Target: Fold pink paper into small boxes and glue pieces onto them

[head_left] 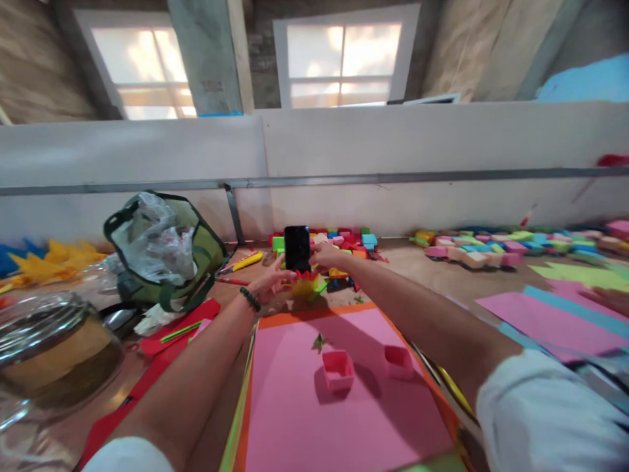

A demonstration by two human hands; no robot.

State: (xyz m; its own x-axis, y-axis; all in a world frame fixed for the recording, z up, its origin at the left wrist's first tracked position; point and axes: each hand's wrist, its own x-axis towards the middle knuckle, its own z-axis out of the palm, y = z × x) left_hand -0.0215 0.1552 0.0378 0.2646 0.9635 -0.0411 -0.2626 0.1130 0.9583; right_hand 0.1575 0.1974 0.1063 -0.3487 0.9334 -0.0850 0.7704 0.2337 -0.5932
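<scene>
A black phone (297, 249) stands upright at the back of the table. My right hand (325, 255) is at its right edge, with the fingers bent and closed against it. To the lower left of the phone is my left hand (271, 282), its fingers apart and pointing toward the phone's base. A yellow and red folded-paper piece (305, 286) sits in front of the phone, close to my left fingertips. Nearer to me, two small pink paper boxes, one on the left (338, 370) and one on the right (398, 362), rest on a pink paper sheet (295, 419).
Colourful paper boxes (351, 242) lie behind my right hand, and more (484, 249) stand farther right. On the left are a green bag (201, 252), a yellow cutter (247, 261) and a glass pot (54, 347). Pink sheets (545, 321) lie at right.
</scene>
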